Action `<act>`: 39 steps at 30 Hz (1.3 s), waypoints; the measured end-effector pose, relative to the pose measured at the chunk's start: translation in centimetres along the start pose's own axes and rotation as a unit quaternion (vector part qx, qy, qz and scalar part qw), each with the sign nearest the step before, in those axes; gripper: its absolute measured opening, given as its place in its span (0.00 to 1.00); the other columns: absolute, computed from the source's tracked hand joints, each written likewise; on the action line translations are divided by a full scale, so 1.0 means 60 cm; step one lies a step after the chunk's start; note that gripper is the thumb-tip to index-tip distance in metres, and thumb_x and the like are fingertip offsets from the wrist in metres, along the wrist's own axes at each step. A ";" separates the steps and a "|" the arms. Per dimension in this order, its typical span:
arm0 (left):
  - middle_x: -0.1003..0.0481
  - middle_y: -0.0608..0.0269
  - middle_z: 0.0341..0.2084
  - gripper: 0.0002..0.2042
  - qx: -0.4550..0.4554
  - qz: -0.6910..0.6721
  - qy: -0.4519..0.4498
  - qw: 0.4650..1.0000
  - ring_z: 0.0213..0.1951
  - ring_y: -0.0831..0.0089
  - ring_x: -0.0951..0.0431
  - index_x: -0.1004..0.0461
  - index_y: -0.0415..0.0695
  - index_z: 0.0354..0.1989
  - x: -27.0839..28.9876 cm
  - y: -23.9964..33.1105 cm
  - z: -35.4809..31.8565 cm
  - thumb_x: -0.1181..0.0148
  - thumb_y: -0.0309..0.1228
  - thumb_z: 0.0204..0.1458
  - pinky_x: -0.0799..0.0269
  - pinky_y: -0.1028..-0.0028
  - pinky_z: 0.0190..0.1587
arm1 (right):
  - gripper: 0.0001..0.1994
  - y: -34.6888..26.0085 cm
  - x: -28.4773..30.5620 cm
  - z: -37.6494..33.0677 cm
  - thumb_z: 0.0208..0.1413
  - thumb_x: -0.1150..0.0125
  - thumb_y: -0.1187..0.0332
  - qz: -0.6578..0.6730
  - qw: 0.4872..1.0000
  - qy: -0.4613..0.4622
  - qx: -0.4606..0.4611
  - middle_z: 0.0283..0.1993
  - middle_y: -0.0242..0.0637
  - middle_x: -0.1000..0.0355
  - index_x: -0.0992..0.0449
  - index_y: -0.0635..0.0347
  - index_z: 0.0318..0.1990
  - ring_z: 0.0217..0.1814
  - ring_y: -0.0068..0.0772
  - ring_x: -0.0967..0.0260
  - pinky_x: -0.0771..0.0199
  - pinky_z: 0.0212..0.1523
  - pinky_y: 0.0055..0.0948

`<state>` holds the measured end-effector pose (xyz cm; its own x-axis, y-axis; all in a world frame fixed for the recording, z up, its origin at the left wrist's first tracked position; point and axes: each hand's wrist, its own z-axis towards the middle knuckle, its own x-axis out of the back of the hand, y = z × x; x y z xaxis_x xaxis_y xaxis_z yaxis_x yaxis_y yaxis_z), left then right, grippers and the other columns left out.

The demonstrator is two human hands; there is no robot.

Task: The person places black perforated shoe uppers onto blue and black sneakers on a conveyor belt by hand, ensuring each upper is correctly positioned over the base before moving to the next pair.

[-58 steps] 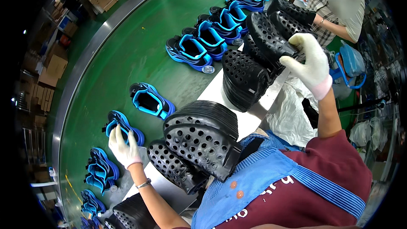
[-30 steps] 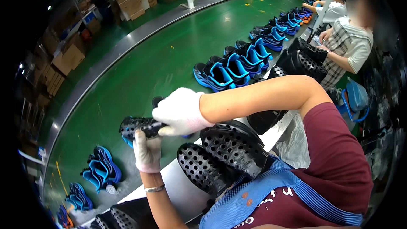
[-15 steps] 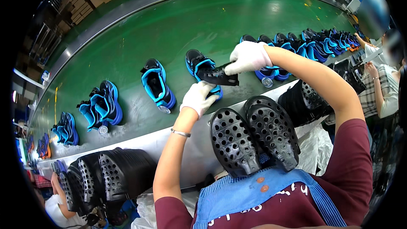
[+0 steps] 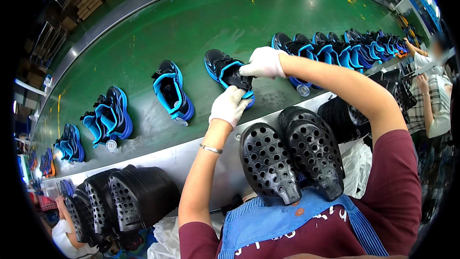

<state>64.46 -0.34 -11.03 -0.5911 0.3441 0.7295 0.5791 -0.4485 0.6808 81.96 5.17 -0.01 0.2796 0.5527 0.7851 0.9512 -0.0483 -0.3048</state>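
Both my hands wear white gloves. A black and blue sneaker (image 4: 216, 61) rests on the green belt between them, toe pointing away. My right hand (image 4: 265, 62) is closed on the rear end of a black plastic shoe tree (image 4: 235, 77), whose front part lies inside the sneaker's opening. At the sneaker's heel my left hand (image 4: 228, 107) has its fingers closed round the collar, though its fingertips are partly hidden. Nearest to my body, stacked black perforated shoe trees (image 4: 268, 163) stand against my blue apron (image 4: 273, 220).
Another sneaker (image 4: 173, 91) stands just left, with a pair (image 4: 109, 115) beyond it. A long row of sneakers (image 4: 330, 50) lines the right. More shoe trees (image 4: 139, 196) are stacked at lower left and at right (image 4: 342, 120). A metal edge (image 4: 191, 148) borders the green belt (image 4: 143, 52). Other people work at both sides.
My right hand has moved left and pushed the shoe tree further into the sneaker. The left hand has shifted slightly right at the heel. Sneakers on the left have drifted a little further left.
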 end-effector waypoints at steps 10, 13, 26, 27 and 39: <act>0.24 0.48 0.47 0.21 0.071 -0.003 -0.063 0.995 0.50 0.51 0.26 0.23 0.43 0.48 -0.001 -0.007 0.032 0.39 0.44 0.51 0.31 0.63 0.54 | 0.13 -0.049 -0.073 0.027 0.53 0.45 0.60 -0.292 0.944 0.090 0.125 0.34 0.47 0.21 0.18 0.59 0.33 0.37 0.48 0.21 0.22 0.38 0.42; 0.22 0.47 0.45 0.25 0.124 0.021 -0.168 0.978 0.48 0.52 0.22 0.23 0.44 0.50 0.017 -0.018 0.042 0.39 0.50 0.49 0.27 0.60 0.51 | 0.08 -0.070 -0.093 0.049 0.50 0.43 0.68 -0.373 0.910 0.081 0.159 0.34 0.43 0.20 0.17 0.56 0.32 0.35 0.42 0.20 0.21 0.33 0.40; 0.19 0.58 0.39 0.17 0.107 0.162 -0.172 0.966 0.42 0.63 0.18 0.17 0.48 0.41 -0.062 -0.067 0.076 0.37 0.44 0.46 0.24 0.67 0.45 | 0.13 -0.047 -0.132 0.140 0.52 0.43 0.58 -0.377 0.895 0.146 0.190 0.38 0.46 0.22 0.19 0.57 0.33 0.41 0.46 0.23 0.23 0.43 0.43; 0.18 0.59 0.38 0.17 0.119 0.144 -0.186 0.965 0.41 0.63 0.18 0.17 0.48 0.40 -0.050 -0.062 0.075 0.37 0.44 0.46 0.24 0.67 0.45 | 0.13 -0.038 -0.128 0.143 0.52 0.43 0.58 -0.374 0.896 0.139 0.196 0.38 0.46 0.22 0.19 0.57 0.33 0.41 0.47 0.23 0.23 0.43 0.43; 0.19 0.61 0.42 0.19 0.139 0.135 -0.235 0.953 0.43 0.63 0.19 0.18 0.50 0.44 -0.078 -0.089 0.121 0.37 0.45 0.45 0.25 0.64 0.44 | 0.09 0.018 -0.128 0.219 0.51 0.42 0.64 -0.348 0.887 0.177 0.248 0.34 0.49 0.24 0.22 0.59 0.30 0.39 0.53 0.25 0.26 0.41 0.48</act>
<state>68.21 6.45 -17.63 -0.1209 0.6073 0.7852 0.8395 -0.3596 0.4074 79.11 11.79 -13.49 -0.2463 0.0057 0.9692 0.7593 0.6226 0.1894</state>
